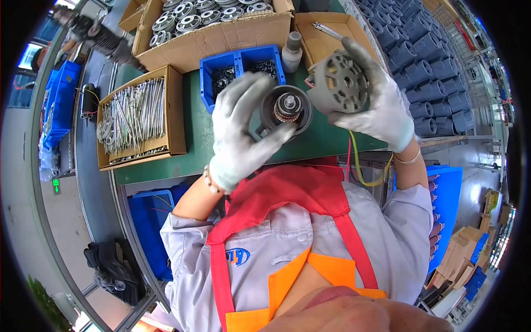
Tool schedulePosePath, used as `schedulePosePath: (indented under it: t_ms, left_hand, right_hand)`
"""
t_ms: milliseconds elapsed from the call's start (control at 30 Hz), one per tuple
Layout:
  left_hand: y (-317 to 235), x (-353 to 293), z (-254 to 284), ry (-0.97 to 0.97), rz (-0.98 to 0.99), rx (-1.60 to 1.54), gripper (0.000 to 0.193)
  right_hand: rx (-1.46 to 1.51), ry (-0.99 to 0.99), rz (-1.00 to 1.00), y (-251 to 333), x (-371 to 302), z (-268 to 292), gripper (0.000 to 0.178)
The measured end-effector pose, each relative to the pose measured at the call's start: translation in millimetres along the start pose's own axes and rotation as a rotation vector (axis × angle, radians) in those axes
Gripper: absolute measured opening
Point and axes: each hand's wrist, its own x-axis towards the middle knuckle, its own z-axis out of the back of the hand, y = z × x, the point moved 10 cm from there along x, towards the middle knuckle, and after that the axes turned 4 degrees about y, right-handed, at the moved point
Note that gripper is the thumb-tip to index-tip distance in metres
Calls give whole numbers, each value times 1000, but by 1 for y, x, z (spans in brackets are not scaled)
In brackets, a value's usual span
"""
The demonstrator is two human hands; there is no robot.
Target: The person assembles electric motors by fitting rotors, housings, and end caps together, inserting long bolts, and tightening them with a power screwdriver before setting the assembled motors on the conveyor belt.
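Observation:
Both my hands wear white gloves with grey fingertips. My left hand is spread in a C shape beside a dark grey cylindrical motor housing; its thumb overlaps the lower rim, and the upper fingers are slightly blurred. Upright inside the housing sits a rotor with a metal shaft end and a copper-coloured ring. Just to the right, my right hand grips a round grey slotted motor end cover by its right side, tilted and raised above the bench. Red and yellow wires hang below it.
On the green bench stand a carton of long metal rods, a blue divided bin of small parts, a bottle and a carton of round metal parts. A power tool hangs upper left. Grey cups are stacked right.

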Motion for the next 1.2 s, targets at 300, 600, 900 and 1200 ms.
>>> schedulePosePath:
  t_ms: [300, 600, 900, 1200]
  left_hand:
    - [27, 6, -24, 131, 83, -132, 48]
    - [23, 17, -27, 251, 19, -121, 51]
    - [54, 0, -21, 23, 206, -693, 116]
    - [48, -14, -32, -50, 16, -657, 52]
  right_hand:
    - [-289, 23, 82, 27, 16, -6, 91]
    - [-380, 91, 152, 34, 24, -7, 91]
    - [-89, 283, 208, 39, 38, -51, 92]
    - [-148, 277, 102, 25, 23, -73, 86]
